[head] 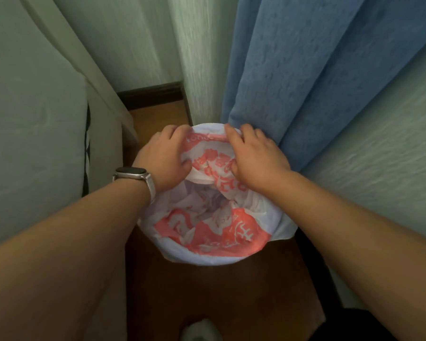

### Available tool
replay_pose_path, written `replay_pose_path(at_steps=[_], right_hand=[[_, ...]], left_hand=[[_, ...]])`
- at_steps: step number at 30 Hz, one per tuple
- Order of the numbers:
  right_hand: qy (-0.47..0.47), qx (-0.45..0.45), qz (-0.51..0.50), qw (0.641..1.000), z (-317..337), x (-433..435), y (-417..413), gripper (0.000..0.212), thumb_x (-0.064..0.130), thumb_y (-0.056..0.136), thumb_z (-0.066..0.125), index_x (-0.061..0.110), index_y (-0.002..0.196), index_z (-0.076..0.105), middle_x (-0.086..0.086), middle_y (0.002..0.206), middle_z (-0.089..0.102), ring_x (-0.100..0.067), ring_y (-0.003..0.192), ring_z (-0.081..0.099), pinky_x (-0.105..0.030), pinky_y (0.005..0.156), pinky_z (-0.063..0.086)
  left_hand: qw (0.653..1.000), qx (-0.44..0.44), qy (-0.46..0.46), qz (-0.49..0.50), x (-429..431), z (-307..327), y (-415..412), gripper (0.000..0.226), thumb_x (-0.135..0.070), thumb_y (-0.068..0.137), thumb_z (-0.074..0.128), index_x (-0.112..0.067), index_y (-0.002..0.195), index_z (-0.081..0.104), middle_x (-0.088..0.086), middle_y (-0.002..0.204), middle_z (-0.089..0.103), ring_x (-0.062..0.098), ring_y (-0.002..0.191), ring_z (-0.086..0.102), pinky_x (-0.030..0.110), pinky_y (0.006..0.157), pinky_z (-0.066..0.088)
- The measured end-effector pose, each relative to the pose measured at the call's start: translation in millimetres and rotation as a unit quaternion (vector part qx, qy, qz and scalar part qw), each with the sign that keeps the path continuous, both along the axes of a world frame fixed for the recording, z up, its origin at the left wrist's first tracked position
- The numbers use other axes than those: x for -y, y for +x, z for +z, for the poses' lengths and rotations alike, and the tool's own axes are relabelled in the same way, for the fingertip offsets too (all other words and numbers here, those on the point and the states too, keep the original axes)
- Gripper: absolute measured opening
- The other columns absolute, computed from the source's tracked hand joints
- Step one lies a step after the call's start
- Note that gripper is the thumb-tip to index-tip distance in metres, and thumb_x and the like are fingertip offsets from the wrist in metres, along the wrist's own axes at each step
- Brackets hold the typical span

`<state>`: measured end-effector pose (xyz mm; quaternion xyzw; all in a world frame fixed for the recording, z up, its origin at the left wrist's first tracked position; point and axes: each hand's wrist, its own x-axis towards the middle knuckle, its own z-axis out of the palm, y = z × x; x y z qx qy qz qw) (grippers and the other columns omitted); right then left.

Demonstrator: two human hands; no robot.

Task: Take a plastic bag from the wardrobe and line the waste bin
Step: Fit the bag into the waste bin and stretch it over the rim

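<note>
A white plastic bag (pixel 207 232) with red print is spread over a round waste bin on the floor; the bin itself is hidden under the bag. The bag's near edge is folded over the rim, and its mouth opens in the middle. My left hand (pixel 164 156), with a watch on the wrist, grips the bag's far-left edge. My right hand (pixel 253 156) grips the far-right edge, fingers curled over the plastic at the rim.
A bed with a pale sheet (pixel 35 119) stands close on the left. A blue curtain (pixel 305 82) and a white curtain (pixel 197 57) hang right behind the bin. The wooden floor (pixel 219 291) forms a narrow strip between them.
</note>
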<state>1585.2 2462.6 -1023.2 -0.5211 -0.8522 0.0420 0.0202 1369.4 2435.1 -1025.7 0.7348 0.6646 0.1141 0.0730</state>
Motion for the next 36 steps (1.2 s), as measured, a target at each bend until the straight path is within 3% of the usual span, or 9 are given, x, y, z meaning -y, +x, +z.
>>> replay_pose_path(at_steps=[3, 7, 12, 17, 22, 25, 27, 31, 36], right_hand=[[-0.015, -0.042, -0.032, 0.998, 1, -8, 2, 0.058, 0.020, 0.086, 0.058, 0.016, 0.138, 0.032, -0.014, 0.122, 0.045, -0.035, 0.109, 0.049, -0.042, 0.085, 0.044], [-0.020, -0.083, -0.078, 0.993, -2, -23, 6, 0.021, 0.019, 0.089, 0.053, 0.010, 0.107, 0.049, -0.015, 0.110, 0.058, -0.037, 0.098, 0.059, -0.036, 0.070, 0.040], [-0.056, -0.088, -0.109, 0.989, -1, -20, 12, 0.024, 0.031, 0.090, 0.054, 0.012, 0.103, 0.050, -0.015, 0.107, 0.061, -0.036, 0.097, 0.060, -0.033, 0.067, 0.036], [-0.101, -0.148, -0.052, 0.982, 20, 2, 27, 0.041, 0.036, 0.087, 0.056, 0.018, 0.123, 0.049, -0.008, 0.122, 0.051, -0.029, 0.113, 0.050, -0.040, 0.089, 0.047], [-0.057, -0.195, -0.037, 0.979, 35, 48, 43, 0.045, 0.031, 0.088, 0.056, 0.016, 0.131, 0.052, -0.006, 0.127, 0.052, -0.027, 0.115, 0.050, -0.042, 0.097, 0.044], [-0.087, -0.203, -0.053, 0.974, 39, 75, 58, 0.042, 0.024, 0.088, 0.056, 0.014, 0.129, 0.054, -0.009, 0.132, 0.052, -0.030, 0.118, 0.050, -0.044, 0.098, 0.044], [-0.117, -0.196, -0.051, 0.972, 41, 90, 67, 0.040, 0.020, 0.087, 0.056, 0.013, 0.127, 0.056, -0.011, 0.131, 0.053, -0.031, 0.117, 0.050, -0.044, 0.098, 0.044], [-0.146, -0.200, -0.031, 0.968, 41, 106, 81, 0.043, 0.009, 0.080, 0.058, 0.011, 0.123, 0.061, -0.012, 0.127, 0.055, -0.031, 0.117, 0.051, -0.040, 0.101, 0.041], [-0.173, -0.219, -0.029, 0.960, 34, 112, 92, 0.048, 0.003, 0.076, 0.061, 0.008, 0.123, 0.061, -0.013, 0.132, 0.052, -0.031, 0.120, 0.051, -0.038, 0.103, 0.040]], left_hand=[[0.999, 0.042, 0.007, 0.011, -6, -1, -2, 0.054, -0.027, 0.084, 0.067, -0.032, 0.132, 0.041, 0.001, 0.122, 0.056, 0.016, 0.093, 0.055, 0.026, 0.068, 0.037], [0.997, 0.058, 0.019, 0.050, -10, -1, -9, 0.036, -0.026, 0.091, 0.060, -0.026, 0.127, 0.052, 0.004, 0.109, 0.064, 0.019, 0.085, 0.056, 0.029, 0.067, 0.036], [0.996, 0.041, -0.013, 0.081, -9, 1, -13, 0.024, -0.031, 0.098, 0.051, -0.018, 0.118, 0.057, 0.007, 0.099, 0.066, 0.015, 0.072, 0.047, 0.025, 0.055, 0.029], [0.998, -0.003, -0.033, 0.054, 17, 17, -6, 0.055, -0.036, 0.087, 0.061, -0.023, 0.138, 0.042, 0.008, 0.130, 0.052, 0.028, 0.114, 0.052, 0.039, 0.085, 0.046], [0.999, -0.002, -0.013, -0.049, 51, 38, 38, 0.045, -0.038, 0.089, 0.055, -0.023, 0.132, 0.052, 0.003, 0.132, 0.056, 0.024, 0.118, 0.053, 0.043, 0.100, 0.044], [0.989, -0.002, -0.057, -0.138, 77, 47, 67, 0.027, -0.043, 0.092, 0.045, -0.029, 0.108, 0.062, -0.005, 0.104, 0.064, 0.015, 0.088, 0.058, 0.036, 0.081, 0.052], [0.978, 0.008, -0.097, -0.183, 92, 51, 86, 0.026, -0.047, 0.092, 0.044, -0.030, 0.094, 0.064, -0.009, 0.087, 0.064, 0.011, 0.074, 0.056, 0.031, 0.069, 0.048], [0.971, 0.019, -0.124, -0.206, 110, 46, 116, 0.030, -0.059, 0.090, 0.040, -0.035, 0.087, 0.059, -0.013, 0.078, 0.062, 0.005, 0.065, 0.056, 0.026, 0.059, 0.047], [0.983, 0.017, -0.100, -0.151, 111, 37, 144, 0.025, -0.058, 0.085, 0.050, -0.034, 0.088, 0.056, -0.014, 0.070, 0.059, 0.002, 0.057, 0.053, 0.023, 0.053, 0.047]])
